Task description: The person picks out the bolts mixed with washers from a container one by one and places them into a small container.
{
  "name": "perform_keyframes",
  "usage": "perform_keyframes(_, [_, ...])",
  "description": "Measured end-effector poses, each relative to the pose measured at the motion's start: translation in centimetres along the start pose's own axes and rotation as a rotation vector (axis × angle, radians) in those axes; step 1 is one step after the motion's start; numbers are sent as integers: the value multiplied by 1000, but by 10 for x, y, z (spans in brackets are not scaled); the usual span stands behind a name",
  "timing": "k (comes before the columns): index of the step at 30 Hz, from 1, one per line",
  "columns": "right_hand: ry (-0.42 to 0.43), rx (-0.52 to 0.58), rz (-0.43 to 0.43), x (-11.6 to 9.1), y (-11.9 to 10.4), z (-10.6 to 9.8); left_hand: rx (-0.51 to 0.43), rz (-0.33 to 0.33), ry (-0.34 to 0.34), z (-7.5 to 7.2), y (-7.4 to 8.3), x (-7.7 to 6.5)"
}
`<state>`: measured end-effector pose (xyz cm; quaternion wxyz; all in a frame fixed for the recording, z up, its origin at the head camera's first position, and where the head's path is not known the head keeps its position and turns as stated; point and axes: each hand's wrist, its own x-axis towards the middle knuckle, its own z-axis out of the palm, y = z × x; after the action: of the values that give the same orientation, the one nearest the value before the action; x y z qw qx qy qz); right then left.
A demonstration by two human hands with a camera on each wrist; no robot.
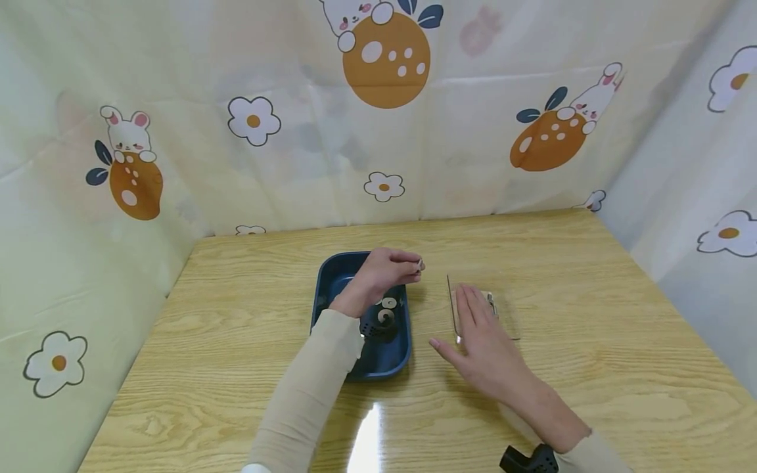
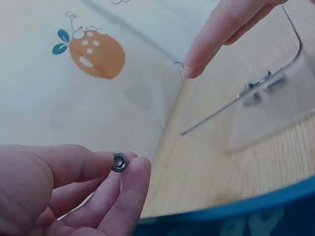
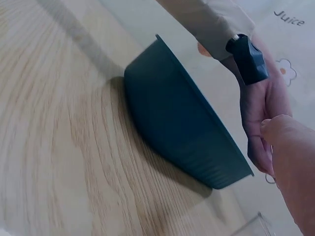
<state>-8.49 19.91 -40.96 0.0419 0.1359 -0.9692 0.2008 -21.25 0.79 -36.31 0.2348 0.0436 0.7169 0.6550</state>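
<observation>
Between thumb and fingertips, my left hand [image 1: 387, 268] pinches a small hex-socket screw [image 2: 119, 162], its socket end facing the left wrist camera. That hand is above the far right part of a blue basin [image 1: 408, 341]. My right hand [image 1: 487, 345] has its fingers straight, over a clear plastic piece [image 2: 275, 113] on the table. Several small metal screws [image 2: 275, 83] lie at the clear piece, beside an L-shaped hex key [image 2: 211, 117]. From the head view, the right hand covers part of these; whether it touches them I cannot tell.
Round pale washers [image 1: 388, 303] lie inside the basin, partly hidden by the left forearm. The wooden table [image 1: 236, 315] carries the basin left of the clear piece. A patterned curtain [image 1: 296, 164] hangs behind the table and along both sides.
</observation>
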Motion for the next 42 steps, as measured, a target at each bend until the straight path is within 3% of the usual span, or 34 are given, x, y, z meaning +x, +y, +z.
perform_keyframes(12, [-4, 7, 77, -13, 29, -15, 27, 5, -49, 29, 4, 6])
perform_keyframes(24, [42, -6, 95, -19, 47, -19, 36, 24, -122, 60, 2, 14])
perform_keyframes(42, [44, 1, 115, -23, 57, -15, 62, -35, -83, 90, -4, 18])
